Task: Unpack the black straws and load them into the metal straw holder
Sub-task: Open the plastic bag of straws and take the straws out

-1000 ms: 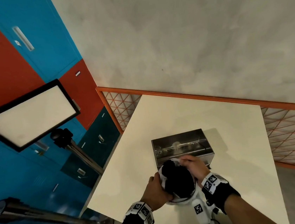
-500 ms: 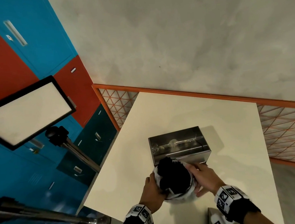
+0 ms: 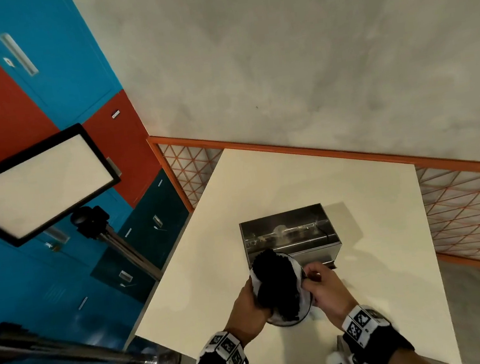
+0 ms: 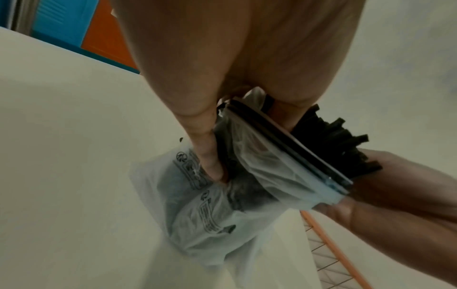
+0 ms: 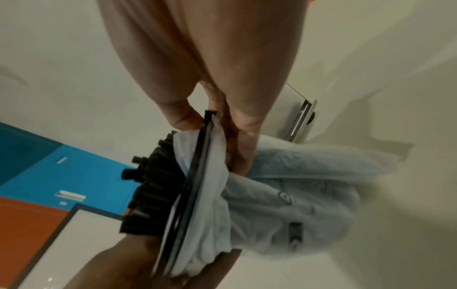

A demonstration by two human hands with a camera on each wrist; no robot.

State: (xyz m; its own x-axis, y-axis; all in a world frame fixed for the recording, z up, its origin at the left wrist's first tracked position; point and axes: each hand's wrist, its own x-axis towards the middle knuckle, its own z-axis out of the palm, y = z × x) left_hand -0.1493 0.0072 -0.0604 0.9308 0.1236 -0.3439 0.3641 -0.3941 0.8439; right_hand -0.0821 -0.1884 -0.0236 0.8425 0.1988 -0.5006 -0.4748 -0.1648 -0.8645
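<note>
Left wrist view: the left hand [image 4: 222, 78] grips a translucent, printed plastic zip bag [image 4: 222, 205], thumb pressed into the crumpled film beside a bundle of black straws [image 4: 333, 144]. The straw ends stand out past the bag's dark zip rim (rim pushed down around them). The right hand [image 4: 385, 187] holds the rim's far side. Beneath lies a cream flat tabletop [image 4: 61, 176].

table [image 3: 307, 180] bare beyond | metal straw holder [image 3: 289, 233] just ahead of hands
</note>
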